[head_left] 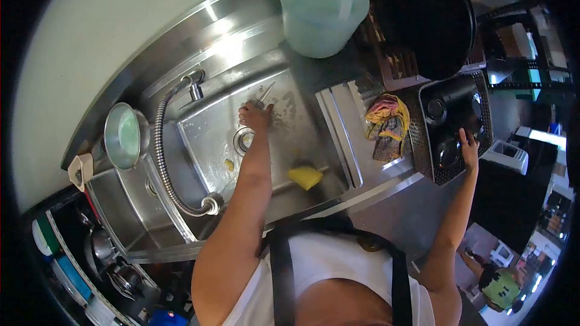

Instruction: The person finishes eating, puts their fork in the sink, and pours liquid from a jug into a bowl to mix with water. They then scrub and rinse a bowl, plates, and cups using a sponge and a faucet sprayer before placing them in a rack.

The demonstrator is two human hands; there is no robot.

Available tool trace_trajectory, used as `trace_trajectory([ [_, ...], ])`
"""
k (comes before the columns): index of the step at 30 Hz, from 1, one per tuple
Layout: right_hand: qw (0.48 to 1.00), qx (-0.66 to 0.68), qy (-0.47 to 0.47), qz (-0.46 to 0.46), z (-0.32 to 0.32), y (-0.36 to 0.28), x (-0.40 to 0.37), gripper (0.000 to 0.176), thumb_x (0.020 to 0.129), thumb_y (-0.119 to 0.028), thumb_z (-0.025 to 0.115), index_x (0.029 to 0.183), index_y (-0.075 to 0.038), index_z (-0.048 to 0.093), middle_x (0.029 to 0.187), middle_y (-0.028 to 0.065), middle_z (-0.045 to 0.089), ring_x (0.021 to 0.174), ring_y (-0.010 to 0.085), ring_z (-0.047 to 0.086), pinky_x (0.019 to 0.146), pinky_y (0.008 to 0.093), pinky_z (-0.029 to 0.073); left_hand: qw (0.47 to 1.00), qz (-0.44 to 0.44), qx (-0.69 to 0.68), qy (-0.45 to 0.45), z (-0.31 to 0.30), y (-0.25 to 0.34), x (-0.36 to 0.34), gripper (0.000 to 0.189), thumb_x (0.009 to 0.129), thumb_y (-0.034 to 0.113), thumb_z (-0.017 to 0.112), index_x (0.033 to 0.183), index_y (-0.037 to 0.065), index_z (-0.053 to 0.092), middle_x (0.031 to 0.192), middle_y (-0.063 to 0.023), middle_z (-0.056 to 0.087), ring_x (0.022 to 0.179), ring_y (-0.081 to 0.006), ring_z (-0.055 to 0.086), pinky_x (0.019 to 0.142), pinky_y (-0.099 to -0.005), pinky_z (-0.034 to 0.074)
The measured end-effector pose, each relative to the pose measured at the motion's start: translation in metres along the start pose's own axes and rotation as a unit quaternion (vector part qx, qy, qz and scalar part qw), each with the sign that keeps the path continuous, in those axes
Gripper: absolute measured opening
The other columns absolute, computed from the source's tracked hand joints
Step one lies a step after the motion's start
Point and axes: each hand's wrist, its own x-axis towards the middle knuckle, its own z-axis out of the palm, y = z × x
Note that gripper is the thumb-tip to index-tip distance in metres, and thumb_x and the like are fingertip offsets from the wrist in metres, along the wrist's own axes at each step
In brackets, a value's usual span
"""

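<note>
Over the sink basin point(202, 139), my left hand point(256, 116) is closed around a shiny metal utensil point(266, 92), whose pointed end shows beyond the fingers. I cannot tell its exact kind. Below that hand lies the drain point(243, 140), with a small yellowish scrap point(229, 164) to its left. A yellow sponge or cloth point(305, 177) rests near the front of the basin. Far to the right, my right hand point(469, 150) reaches into a black perforated crate point(422, 142), fingers stretched apart at the dark round dishes point(449, 154) inside.
A coiled-hose faucet point(162, 139) arches over the sink's left side. Left of it stands a metal pot point(124, 136) with pale liquid. A large translucent container point(324, 9), a big black round pan point(429, 18) and a patterned cloth point(387, 124) sit along the counter. A person point(500, 288) is behind at right.
</note>
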Motion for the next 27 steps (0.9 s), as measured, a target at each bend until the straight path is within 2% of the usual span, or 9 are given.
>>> trace_trajectory([
  [7,0.982,0.016,0.160,-0.093,-0.034,-0.050,-0.037,0.048,0.090,-0.035,0.054,0.123,0.000,0.052,0.121,0.0240,0.052,0.113,0.0355,0.048,0.098,0.0394,0.036,0.988,0.027,-0.146,-0.028,0.032,-0.017,0.006,0.051,0.062,0.035,0.074,0.100,0.005,0.056,0.094,-0.0142,0.060,0.086,-0.0300,0.059,0.080,-0.0430,0.043],
  [9,0.949,0.135,0.234,-0.162,-0.041,-0.106,-0.072,0.036,0.090,-0.021,0.056,0.119,0.002,0.054,0.117,0.0193,0.055,0.109,0.0302,0.052,0.094,0.0366,0.039,0.968,0.052,-0.243,-0.026,0.047,-0.035,0.005,0.026,0.067,0.022,0.071,0.078,0.001,0.060,0.071,-0.0118,0.065,0.066,-0.0262,0.064,0.065,-0.0351,0.049],
  [12,0.912,0.171,0.258,-0.271,-0.017,-0.229,-0.146,0.028,0.086,-0.005,0.057,0.112,0.001,0.057,0.109,0.0126,0.060,0.102,0.0233,0.056,0.090,0.0326,0.042,0.937,0.080,-0.334,-0.061,0.033,-0.075,-0.018,0.015,0.073,0.011,0.066,0.082,0.002,0.061,0.074,-0.0109,0.065,0.069,-0.0237,0.064,0.068,-0.0329,0.049],
  [15,0.925,0.228,-0.002,-0.305,0.057,-0.309,-0.215,0.031,0.077,-0.002,0.058,0.108,-0.003,0.058,0.101,0.0158,0.059,0.098,0.0294,0.055,0.088,0.0363,0.042,0.931,0.118,-0.341,-0.063,-0.019,-0.111,-0.047,0.012,0.074,0.007,0.065,0.084,0.002,0.064,0.077,-0.0164,0.064,0.074,-0.0300,0.064,0.070,-0.0388,0.049],
  [17,0.856,0.229,-0.130,-0.444,0.136,-0.335,-0.251,0.042,0.073,-0.002,0.060,0.115,-0.005,0.054,0.120,0.0169,0.050,0.114,0.0344,0.046,0.096,0.0406,0.038,0.911,0.182,-0.361,-0.083,-0.059,-0.130,-0.063,0.011,0.075,0.006,0.065,0.085,0.002,0.064,0.076,-0.0145,0.064,0.071,-0.0262,0.063,0.067,-0.0362,0.048],
  [20,0.745,0.072,-0.120,-0.653,0.223,-0.371,-0.302,0.051,0.074,-0.007,0.061,0.123,-0.003,0.047,0.129,0.0177,0.047,0.122,0.0348,0.041,0.104,0.0440,0.029,0.880,0.231,-0.372,-0.184,-0.116,-0.156,-0.079,0.008,0.079,0.004,0.064,0.086,0.002,0.062,0.074,-0.0080,0.063,0.066,-0.0171,0.060,0.062,-0.0304,0.047],
  [24,0.729,0.026,-0.130,-0.672,0.299,-0.381,-0.342,0.055,0.080,-0.013,0.057,0.130,-0.002,0.038,0.125,0.0224,0.049,0.119,0.0355,0.045,0.104,0.0456,0.029,0.839,0.101,-0.428,-0.320,-0.183,-0.169,-0.085,0.008,0.083,0.009,0.063,0.090,0.006,0.061,0.073,0.0006,0.059,0.062,-0.0079,0.053,0.057,-0.0250,0.045],
  [26,0.791,-0.024,-0.387,-0.473,0.295,-0.395,-0.359,0.057,0.088,-0.025,0.052,0.138,-0.008,0.029,0.126,0.0192,0.050,0.118,0.0384,0.045,0.099,0.0475,0.035,0.794,0.015,-0.539,-0.279,-0.165,-0.192,-0.082,0.014,0.083,0.019,0.065,0.086,0.006,0.061,0.072,0.0004,0.059,0.060,-0.0108,0.052,0.056,-0.0254,0.043],
  [27,0.795,-0.025,-0.386,-0.467,0.301,-0.398,-0.371,0.057,0.088,-0.025,0.052,0.138,-0.008,0.029,0.126,0.0192,0.050,0.118,0.0384,0.045,0.099,0.0475,0.035,0.730,-0.071,-0.636,-0.241,-0.151,-0.201,-0.082,0.024,0.083,0.028,0.067,0.083,0.005,0.062,0.071,0.0001,0.059,0.057,-0.0137,0.051,0.055,-0.0257,0.042],
])
